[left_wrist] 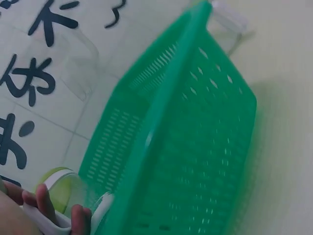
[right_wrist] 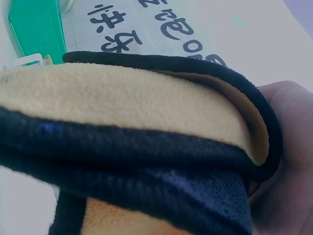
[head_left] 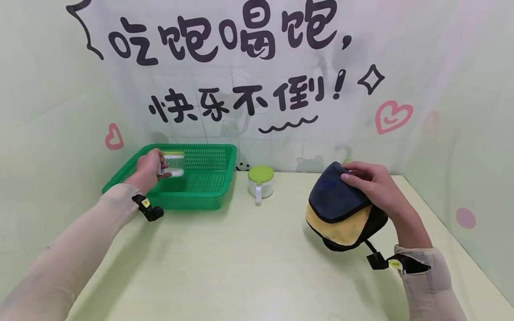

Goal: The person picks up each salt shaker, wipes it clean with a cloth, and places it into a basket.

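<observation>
My left hand (head_left: 148,169) grips the white handle of a clear container with a green lid (head_left: 175,164), holding it over the green basket (head_left: 201,195). In the left wrist view, the fingers curl round that handle (left_wrist: 45,223) beside the basket's rim. On the right, my right hand (head_left: 371,183) pinches a folded cloth (head_left: 339,196), dark blue on one face and tan on the other, with black edging. The cloth hangs in loose folds above the table. It fills most of the right wrist view and partly hides the fingers there.
A second container with a green lid (head_left: 261,178) and white handle stands on the pale table (head_left: 249,258), right of the basket. Behind the table hangs a white sheet with black writing (head_left: 249,98). Pale walls close in the left and right sides.
</observation>
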`<state>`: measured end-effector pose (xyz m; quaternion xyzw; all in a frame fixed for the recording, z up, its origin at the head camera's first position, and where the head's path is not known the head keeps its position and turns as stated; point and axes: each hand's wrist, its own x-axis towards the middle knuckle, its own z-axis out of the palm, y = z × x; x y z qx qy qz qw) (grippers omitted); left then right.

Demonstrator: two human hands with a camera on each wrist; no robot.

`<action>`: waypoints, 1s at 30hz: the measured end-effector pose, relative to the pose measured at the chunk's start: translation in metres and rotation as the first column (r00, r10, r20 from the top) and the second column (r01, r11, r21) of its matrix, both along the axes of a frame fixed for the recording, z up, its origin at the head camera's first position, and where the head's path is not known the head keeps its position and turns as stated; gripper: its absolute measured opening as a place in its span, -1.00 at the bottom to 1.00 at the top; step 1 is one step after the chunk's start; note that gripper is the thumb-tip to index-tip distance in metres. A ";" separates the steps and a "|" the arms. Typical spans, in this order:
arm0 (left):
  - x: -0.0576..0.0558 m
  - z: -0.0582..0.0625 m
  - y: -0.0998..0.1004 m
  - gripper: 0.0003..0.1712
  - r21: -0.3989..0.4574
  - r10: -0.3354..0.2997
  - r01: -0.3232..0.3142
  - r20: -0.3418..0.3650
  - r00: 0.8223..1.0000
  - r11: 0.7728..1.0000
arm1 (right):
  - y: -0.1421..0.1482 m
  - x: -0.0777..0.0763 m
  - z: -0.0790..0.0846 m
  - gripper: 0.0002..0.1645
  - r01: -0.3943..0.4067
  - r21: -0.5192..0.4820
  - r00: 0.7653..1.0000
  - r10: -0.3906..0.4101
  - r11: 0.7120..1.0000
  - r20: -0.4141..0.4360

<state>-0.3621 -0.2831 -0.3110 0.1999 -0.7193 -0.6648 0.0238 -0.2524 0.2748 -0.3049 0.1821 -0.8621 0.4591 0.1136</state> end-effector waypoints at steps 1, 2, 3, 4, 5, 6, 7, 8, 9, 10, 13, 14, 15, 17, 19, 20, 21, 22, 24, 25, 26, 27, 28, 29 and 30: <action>-0.002 -0.002 -0.002 -0.77 -0.041 -0.017 0.018 0.014 1.000 0.999 | 0.000 0.000 0.000 -0.59 -0.002 -0.001 1.000 0.002 1.000 0.000; -0.003 -0.004 -0.004 -0.76 -0.080 -0.033 0.035 0.025 0.999 0.996 | 0.000 0.000 0.000 -0.59 -0.005 -0.002 1.000 0.005 1.000 -0.001; -0.005 -0.006 -0.005 -0.76 -0.113 -0.047 0.051 0.034 0.998 0.992 | 0.000 0.000 0.000 -0.59 -0.005 -0.001 1.000 0.005 1.000 -0.001; -0.006 -0.008 -0.006 -0.75 -0.132 -0.059 0.064 0.040 0.997 0.989 | 0.000 0.000 0.000 -0.58 -0.005 -0.001 1.000 0.005 1.000 -0.001; -0.006 -0.010 -0.007 -0.75 -0.144 -0.067 0.073 0.044 0.997 0.987 | 0.000 0.000 0.000 -0.58 -0.004 0.000 1.000 0.004 1.000 -0.001; -0.007 -0.012 -0.008 -0.75 -0.147 -0.072 0.078 0.047 0.996 0.986 | 0.000 0.000 -0.001 -0.59 -0.003 0.001 1.000 0.003 1.000 -0.003; -0.008 -0.013 -0.008 -0.76 -0.150 -0.074 0.080 0.050 0.996 0.985 | 0.000 0.000 -0.001 -0.59 -0.001 0.003 1.000 0.001 1.000 -0.005; -0.008 -0.015 -0.009 -0.76 -0.150 -0.074 0.082 0.054 0.996 0.985 | 0.000 0.000 -0.001 -0.59 -0.001 0.005 1.000 0.001 1.000 -0.006; -0.008 -0.016 -0.010 -0.77 -0.147 -0.075 0.083 0.059 0.995 0.986 | 0.000 0.000 -0.001 -0.60 0.002 0.008 1.000 -0.002 1.000 -0.006; -0.008 -0.017 -0.011 -0.77 -0.144 -0.080 0.088 0.066 0.995 0.986 | -0.001 0.000 -0.001 -0.60 0.003 0.011 1.000 -0.003 1.000 -0.008; -0.010 -0.021 -0.016 -0.81 -0.131 -0.104 0.114 0.085 0.991 0.985 | -0.001 -0.001 -0.001 -0.59 -0.001 0.022 1.000 0.001 1.000 -0.001; -0.011 -0.022 -0.019 -0.80 -0.124 -0.121 0.132 0.090 0.989 0.983 | -0.001 0.000 0.000 -0.59 0.000 0.025 1.000 0.000 1.000 0.001; -0.013 -0.023 -0.021 -0.80 -0.116 -0.138 0.149 0.093 0.986 0.982 | 0.000 0.000 0.000 -0.59 0.003 0.028 1.000 -0.003 1.000 0.003; -0.016 -0.024 -0.026 -0.79 -0.109 -0.184 0.195 0.101 0.978 0.975 | 0.000 0.000 0.001 -0.58 0.007 0.031 1.000 -0.007 0.999 0.006; -0.019 -0.024 -0.031 -0.77 -0.104 -0.229 0.241 0.113 0.967 0.965 | 0.001 0.000 0.001 -0.59 0.007 0.032 1.000 -0.007 0.999 0.002; -0.021 -0.024 -0.033 -0.76 -0.102 -0.253 0.266 0.121 0.960 0.959 | 0.001 0.000 0.001 -0.59 0.007 0.033 1.000 -0.007 0.999 -0.001; -0.022 -0.023 -0.035 -0.77 -0.101 -0.272 0.285 0.131 0.953 0.953 | 0.001 0.000 0.001 -0.59 0.007 0.034 1.000 -0.007 0.999 -0.002; -0.023 -0.022 -0.037 -0.76 -0.101 -0.289 0.305 0.144 0.946 0.947 | 0.001 0.000 0.001 -0.59 0.005 0.034 1.000 -0.005 0.999 -0.002; -0.025 -0.020 -0.039 -0.76 -0.106 -0.314 0.335 0.174 0.933 0.936 | 0.000 0.000 0.001 -0.59 0.003 0.035 1.000 -0.003 0.999 -0.004; -0.025 -0.018 -0.040 -0.76 -0.109 -0.322 0.346 0.189 0.927 0.932 | 0.000 0.000 0.000 -0.59 0.005 0.037 1.000 -0.005 0.999 0.000; -0.025 -0.016 -0.040 -0.75 -0.116 -0.334 0.362 0.206 0.920 0.925 | 0.000 0.000 0.000 -0.59 0.006 0.037 1.000 -0.006 0.999 0.002; -0.025 -0.014 -0.040 -0.75 -0.122 -0.345 0.377 0.221 0.912 0.918 | -0.001 0.000 0.000 -0.59 0.005 0.039 1.000 -0.005 0.999 0.006; -0.026 -0.012 -0.041 -0.74 -0.126 -0.359 0.395 0.237 0.903 0.910 | -0.001 0.000 0.000 -0.58 0.003 0.038 1.000 -0.003 0.999 0.011; -0.026 -0.010 -0.041 -0.73 -0.136 -0.372 0.413 0.249 0.894 0.900 | -0.002 0.000 -0.001 -0.58 0.001 0.040 1.000 -0.002 0.999 0.011; -0.026 -0.009 -0.042 -0.72 -0.143 -0.381 0.426 0.261 0.887 0.893 | -0.002 0.000 -0.001 -0.58 -0.002 0.042 1.000 0.002 0.999 0.015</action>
